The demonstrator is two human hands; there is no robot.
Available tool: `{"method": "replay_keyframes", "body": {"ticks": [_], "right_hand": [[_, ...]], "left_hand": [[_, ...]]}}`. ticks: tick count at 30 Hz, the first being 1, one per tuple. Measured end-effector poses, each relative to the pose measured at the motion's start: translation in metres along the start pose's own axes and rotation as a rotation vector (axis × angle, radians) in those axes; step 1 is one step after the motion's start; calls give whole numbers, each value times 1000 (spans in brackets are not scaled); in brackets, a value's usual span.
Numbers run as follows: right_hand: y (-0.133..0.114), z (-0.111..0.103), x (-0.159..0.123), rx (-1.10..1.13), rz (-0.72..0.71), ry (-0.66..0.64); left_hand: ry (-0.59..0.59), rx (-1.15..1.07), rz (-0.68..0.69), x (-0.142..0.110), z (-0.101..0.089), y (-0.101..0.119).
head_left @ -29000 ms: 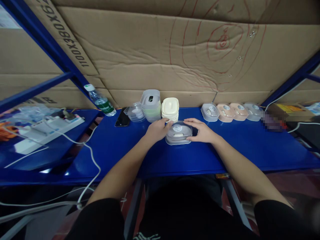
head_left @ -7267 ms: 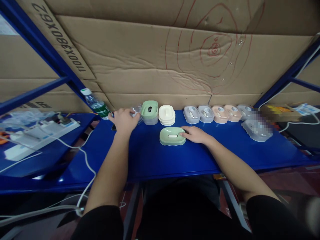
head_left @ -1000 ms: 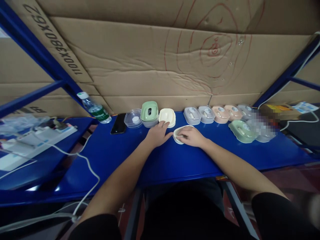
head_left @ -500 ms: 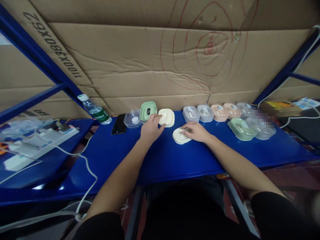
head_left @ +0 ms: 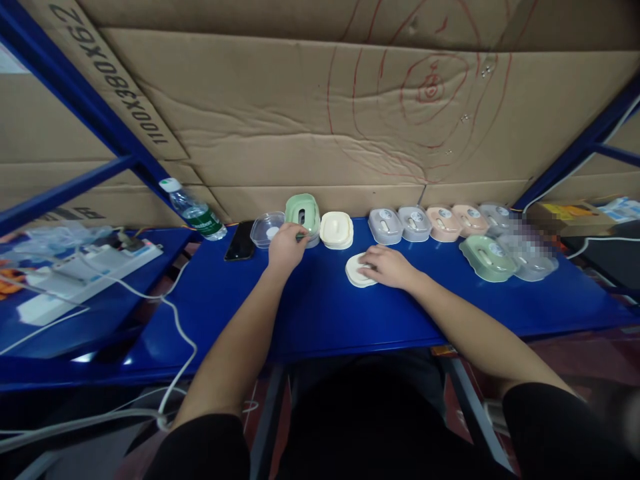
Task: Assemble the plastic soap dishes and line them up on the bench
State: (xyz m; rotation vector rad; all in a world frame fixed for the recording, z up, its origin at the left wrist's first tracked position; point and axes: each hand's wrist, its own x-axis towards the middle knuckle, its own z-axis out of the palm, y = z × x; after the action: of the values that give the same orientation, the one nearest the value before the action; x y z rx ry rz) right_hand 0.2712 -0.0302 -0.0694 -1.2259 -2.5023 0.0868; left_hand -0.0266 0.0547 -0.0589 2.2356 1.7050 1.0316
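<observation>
My left hand (head_left: 287, 248) is at the front of a stack of green lids (head_left: 303, 207), its fingers pinched at the near edge of a green lid. A clear plastic tub (head_left: 267, 230) stands just left of the stack, and a stack of cream lids (head_left: 337, 230) just right of it. Closer to me, a single cream lid (head_left: 356, 272) lies flat on the blue table (head_left: 320, 313). My right hand (head_left: 387, 267) lies over its right part, with curled fingers gripping its raised middle.
A row of lidded boxes, grey (head_left: 385, 227) and peach (head_left: 445, 223), lines the back right. A green box (head_left: 489, 259) sits before them. At left are a phone (head_left: 240, 241), a water bottle (head_left: 195, 212) and a power strip (head_left: 90, 283). A cardboard wall (head_left: 250, 100) stands behind.
My left hand has moved left from the cream stack to the green stack, and its fingers have come together. My right hand stays on the single cream lid. The view has shifted slightly.
</observation>
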Motion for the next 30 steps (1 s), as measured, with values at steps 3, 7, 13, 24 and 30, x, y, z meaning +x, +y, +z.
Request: {"method": "replay_keyframes", "body": {"ticks": [3,7,13,24,30], "right_hand": [[-14,-5,1,48,-9,6],[-7,-13,0,127,38,166],[22,-18,-3,237,192,445],[29,-22,-1,686,254,451],[21,-34,0,923,331,330]], "left_hand": [[44,-31,17,0,-2,-1],[70,-39,103,-2,-11,3],[118,-107,275,-11,-22,24],[-541,-815,245,-40,-24,67],[-674,-938,92,-30,-34,60]]}}
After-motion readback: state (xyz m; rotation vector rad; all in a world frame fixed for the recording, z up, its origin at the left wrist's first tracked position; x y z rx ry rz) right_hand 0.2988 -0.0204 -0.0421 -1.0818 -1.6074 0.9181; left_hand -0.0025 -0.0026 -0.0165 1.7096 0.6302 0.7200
